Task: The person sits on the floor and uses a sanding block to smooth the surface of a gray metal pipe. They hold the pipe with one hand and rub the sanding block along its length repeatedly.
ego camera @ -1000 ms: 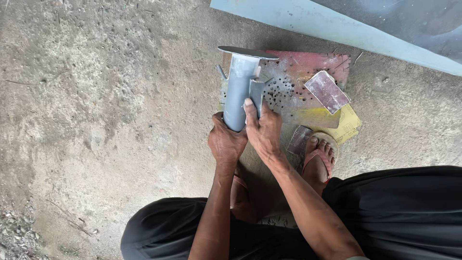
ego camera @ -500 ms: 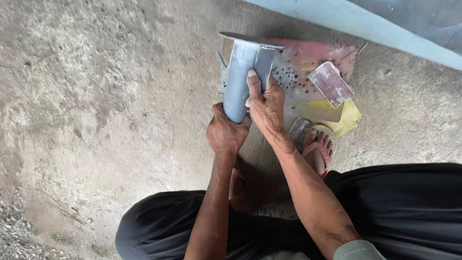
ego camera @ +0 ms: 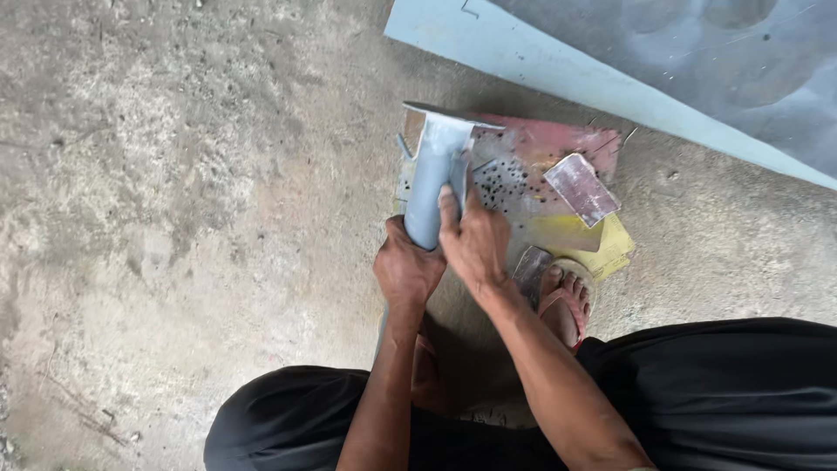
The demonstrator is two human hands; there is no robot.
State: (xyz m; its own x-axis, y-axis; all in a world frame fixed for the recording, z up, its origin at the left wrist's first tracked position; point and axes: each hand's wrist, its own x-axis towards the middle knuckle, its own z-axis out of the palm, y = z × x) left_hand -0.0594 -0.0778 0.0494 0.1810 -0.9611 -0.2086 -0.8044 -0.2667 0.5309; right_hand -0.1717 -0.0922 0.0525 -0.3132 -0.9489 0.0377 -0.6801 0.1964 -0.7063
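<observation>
the lower end of the grey metal tube (ego camera: 432,187) disappears inside the left hand (ego camera: 406,269) and under the right hand (ego camera: 475,240), so its length cannot be told. beyond the right hand, the pale blue sheet (ego camera: 610,83) runs off the top and right edges. below both hands, the forearms and black trousers (ego camera: 715,392) are cut off by the bottom edge.

My arms are bare from the elbows down, no sleeves, no watch, no rings or gloves on my left hand (ego camera: 406,269) or my right hand (ego camera: 475,242). My fingers are dusty and the knuckles creased. I wear loose black trousers (ego camera: 715,392), the cloth plain and matte, spreading wide over both knees. On my right foot is a red flip-flop sandal (ego camera: 565,301) with a thin strap between the toes, which are bare and dusty
</observation>
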